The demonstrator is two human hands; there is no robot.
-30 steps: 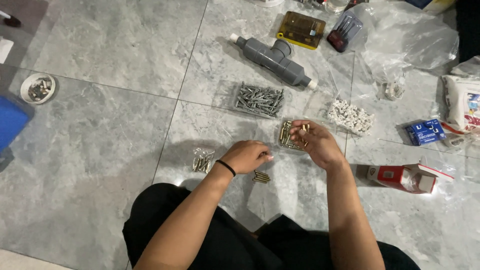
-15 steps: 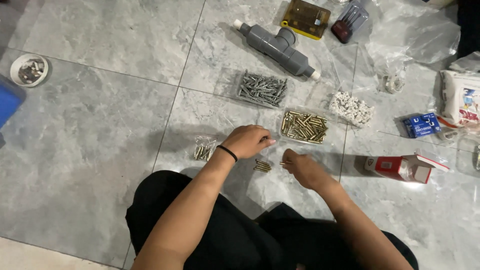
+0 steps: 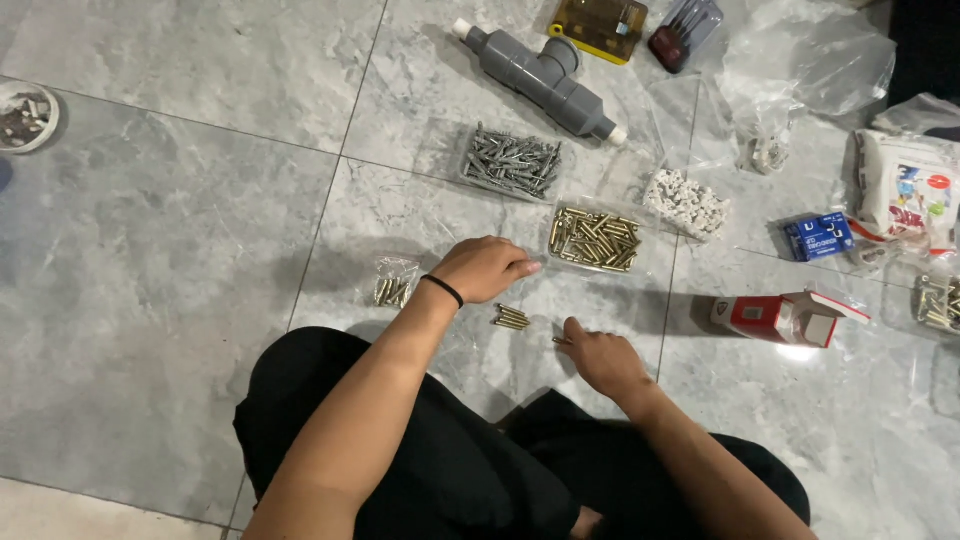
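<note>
I sit on a grey tiled floor. My left hand point(image 3: 487, 268), with a black band on the wrist, rests knuckles up on the tile with its fingers curled under; nothing shows in it. Just below its fingertips lies a small pile of brass screws point(image 3: 512, 318). My right hand point(image 3: 600, 360) is low on the floor to the right of that pile, with its fingertips pinched on a single brass screw point(image 3: 559, 341). A clear tray of brass screws point(image 3: 595, 240) sits beyond both hands. A small clear bag of brass screws point(image 3: 393, 284) lies left of my left wrist.
Further out are a tray of grey screws point(image 3: 512, 162), white wall plugs point(image 3: 685, 203), a grey pipe fitting point(image 3: 545, 78) and a yellow case point(image 3: 600, 25). A red box point(image 3: 785, 318), blue box point(image 3: 818, 237), plastic bags point(image 3: 810, 60) and white packet point(image 3: 905, 188) lie right. A small bowl point(image 3: 25, 115) sits far left.
My right hand has come back from the tray of brass screws towards my body, down beside the small pile. My left hand has hardly moved.
</note>
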